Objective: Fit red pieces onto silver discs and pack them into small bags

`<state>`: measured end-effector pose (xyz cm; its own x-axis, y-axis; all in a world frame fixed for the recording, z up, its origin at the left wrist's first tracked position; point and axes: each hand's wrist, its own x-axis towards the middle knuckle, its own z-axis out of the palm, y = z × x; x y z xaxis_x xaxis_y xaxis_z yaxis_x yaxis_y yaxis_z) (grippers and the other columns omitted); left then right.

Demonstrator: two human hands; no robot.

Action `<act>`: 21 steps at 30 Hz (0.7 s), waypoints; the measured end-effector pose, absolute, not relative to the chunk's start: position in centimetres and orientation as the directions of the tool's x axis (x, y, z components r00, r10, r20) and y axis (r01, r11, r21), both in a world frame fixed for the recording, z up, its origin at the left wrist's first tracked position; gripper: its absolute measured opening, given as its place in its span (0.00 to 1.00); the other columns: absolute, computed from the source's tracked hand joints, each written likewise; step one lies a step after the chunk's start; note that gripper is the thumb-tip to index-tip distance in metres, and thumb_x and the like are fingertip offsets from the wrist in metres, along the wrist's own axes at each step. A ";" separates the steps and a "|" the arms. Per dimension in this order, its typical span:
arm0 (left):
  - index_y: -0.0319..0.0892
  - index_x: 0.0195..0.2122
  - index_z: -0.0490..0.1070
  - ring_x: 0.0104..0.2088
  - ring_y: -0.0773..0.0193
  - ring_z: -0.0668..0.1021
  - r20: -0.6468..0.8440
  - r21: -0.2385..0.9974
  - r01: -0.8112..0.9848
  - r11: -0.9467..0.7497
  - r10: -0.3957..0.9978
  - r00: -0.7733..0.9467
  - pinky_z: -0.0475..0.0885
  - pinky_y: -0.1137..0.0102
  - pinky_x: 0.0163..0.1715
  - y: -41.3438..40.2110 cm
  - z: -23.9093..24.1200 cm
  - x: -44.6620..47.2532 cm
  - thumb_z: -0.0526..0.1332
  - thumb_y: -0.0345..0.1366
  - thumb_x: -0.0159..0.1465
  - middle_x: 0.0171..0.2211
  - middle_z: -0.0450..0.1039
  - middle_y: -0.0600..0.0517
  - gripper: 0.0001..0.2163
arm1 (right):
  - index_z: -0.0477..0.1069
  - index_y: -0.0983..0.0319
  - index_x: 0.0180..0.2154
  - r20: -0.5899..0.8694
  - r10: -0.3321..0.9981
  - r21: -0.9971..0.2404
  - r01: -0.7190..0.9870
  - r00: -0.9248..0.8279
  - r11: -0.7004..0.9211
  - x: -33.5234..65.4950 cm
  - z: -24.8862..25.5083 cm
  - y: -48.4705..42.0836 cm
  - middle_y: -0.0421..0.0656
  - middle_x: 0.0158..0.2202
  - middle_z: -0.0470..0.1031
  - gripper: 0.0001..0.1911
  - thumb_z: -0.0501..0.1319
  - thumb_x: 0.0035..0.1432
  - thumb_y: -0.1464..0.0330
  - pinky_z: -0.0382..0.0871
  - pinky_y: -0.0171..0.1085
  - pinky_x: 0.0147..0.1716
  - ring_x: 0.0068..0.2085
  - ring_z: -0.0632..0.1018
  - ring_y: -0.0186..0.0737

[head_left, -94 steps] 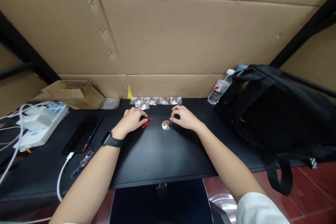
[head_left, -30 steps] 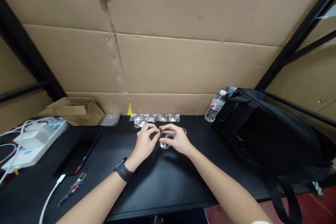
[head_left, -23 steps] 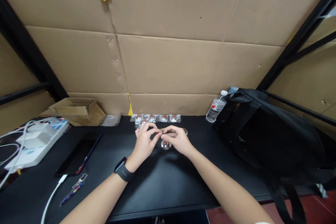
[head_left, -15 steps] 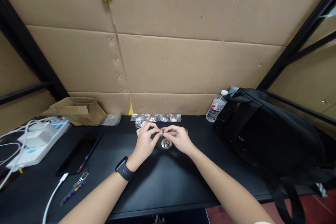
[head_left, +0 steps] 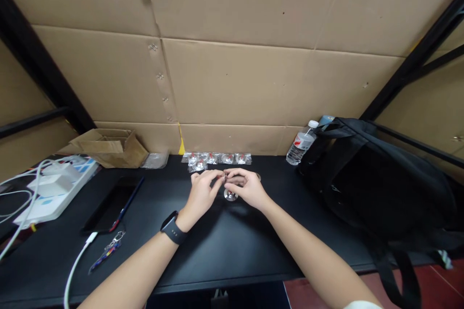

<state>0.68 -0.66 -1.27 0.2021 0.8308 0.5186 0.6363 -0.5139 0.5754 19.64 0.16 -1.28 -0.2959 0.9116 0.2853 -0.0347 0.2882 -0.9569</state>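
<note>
My left hand is closed in a pinch, thumb against fingertips, with a dark watch on its wrist. Facing it, my right hand pinches from the other side. Between the fingertips is a small thin metallic piece, seen edge-on; its kind cannot be made out. Just below the fingers lies a shiny round metal part on the black table, partly covered by my right hand. Beyond my hands, several round silver parts with red middles lie in clear plastic packets along the cardboard wall.
To the right stand a water bottle and a black backpack. On the left are a paper bag, a power strip with cables, a phone and a keychain. Cardboard walls the back.
My fingers have shifted slightly around the small piece, and the right fingers are a little more spread. More of the round metal part is covered. The view has tilted slightly.
</note>
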 end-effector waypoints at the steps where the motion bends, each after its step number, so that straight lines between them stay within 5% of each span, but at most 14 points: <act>1: 0.48 0.41 0.77 0.43 0.58 0.80 0.515 0.598 0.609 -0.521 0.832 0.207 0.67 0.62 0.48 -0.5 -1.3 0.6 0.59 0.37 0.69 0.42 0.81 0.52 0.07 | 0.75 0.61 0.38 0.296 0.911 -0.954 -0.033 -0.287 0.299 19.6 -1.3 0.2 0.50 0.52 0.78 0.18 0.75 0.47 0.62 0.80 0.45 0.46 0.44 0.84 0.48; 9: 0.46 0.40 0.79 0.42 0.58 0.82 0.512 0.673 0.510 -0.535 0.835 0.200 0.73 0.65 0.45 -0.2 -1.3 0.1 0.61 0.38 0.67 0.41 0.82 0.51 0.06 | 0.75 0.62 0.38 0.323 0.909 -0.946 -0.052 -0.262 0.321 19.8 -1.8 0.8 0.51 0.51 0.79 0.16 0.74 0.49 0.62 0.79 0.46 0.47 0.45 0.84 0.49; 21: 0.46 0.40 0.75 0.48 0.55 0.77 0.573 0.403 0.743 -0.534 0.781 0.250 0.59 0.58 0.44 -1.0 -1.0 0.6 0.56 0.33 0.70 0.42 0.80 0.50 0.07 | 0.76 0.62 0.39 0.317 0.914 -0.947 -0.028 -0.252 0.320 19.4 -1.7 0.3 0.50 0.48 0.81 0.18 0.73 0.49 0.59 0.80 0.46 0.46 0.44 0.84 0.49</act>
